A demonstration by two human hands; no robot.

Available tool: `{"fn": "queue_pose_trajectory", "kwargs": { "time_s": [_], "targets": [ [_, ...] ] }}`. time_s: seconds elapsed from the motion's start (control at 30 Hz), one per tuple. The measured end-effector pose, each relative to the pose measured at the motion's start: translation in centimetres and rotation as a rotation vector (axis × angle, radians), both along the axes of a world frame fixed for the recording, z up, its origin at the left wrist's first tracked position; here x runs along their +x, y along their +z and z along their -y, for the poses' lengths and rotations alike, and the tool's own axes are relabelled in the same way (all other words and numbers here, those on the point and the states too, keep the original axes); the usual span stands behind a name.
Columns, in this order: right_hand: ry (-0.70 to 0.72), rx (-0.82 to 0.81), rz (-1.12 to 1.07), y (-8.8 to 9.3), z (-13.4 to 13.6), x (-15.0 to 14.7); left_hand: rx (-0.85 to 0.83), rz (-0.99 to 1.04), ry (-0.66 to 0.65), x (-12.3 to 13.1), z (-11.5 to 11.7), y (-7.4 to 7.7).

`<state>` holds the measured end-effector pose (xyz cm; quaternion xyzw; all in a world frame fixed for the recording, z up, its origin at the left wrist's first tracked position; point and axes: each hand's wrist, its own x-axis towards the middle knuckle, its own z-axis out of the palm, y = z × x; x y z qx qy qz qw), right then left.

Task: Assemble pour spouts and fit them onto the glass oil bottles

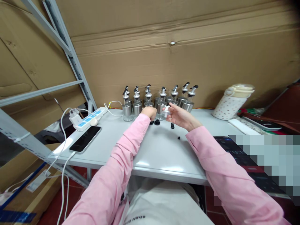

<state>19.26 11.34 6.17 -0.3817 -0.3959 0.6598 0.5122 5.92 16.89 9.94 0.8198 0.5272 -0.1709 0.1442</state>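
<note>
Several glass oil bottles (127, 107) with steel bands and black-tipped pourers stand in rows at the far side of the grey table (152, 153). My left hand (149, 112) is curled shut over the table beside the bottles; what it holds is hidden. My right hand (179, 116) is raised a little, fingers pinched on a small white pourer cap (167, 112). Small black parts (157, 122) lie on the table under and between the hands, one (172, 125) just below my right hand. Both arms are in pink sleeves.
A white power strip (90, 118) with chargers and cables lies at the left, next to a black phone (85, 139). A dotted white kettle (231, 103) stands at the right. Cardboard sheets form the back wall. A metal shelf frame (70, 53) rises on the left.
</note>
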Motion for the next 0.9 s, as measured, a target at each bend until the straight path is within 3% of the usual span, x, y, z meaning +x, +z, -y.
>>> {"fn": "queue_pose_trajectory", "kwargs": {
  "time_s": [0.4,0.9],
  "targets": [
    [-0.026,0.011,-0.017,-0.12,-0.12,0.05,0.155,-0.074,-0.108,-0.06,-0.2,-0.41],
    [-0.054,-0.003,-0.018,0.07,-0.05,-0.07,0.092,-0.039,-0.133,-0.31,-0.55,-0.15]
  ]
}}
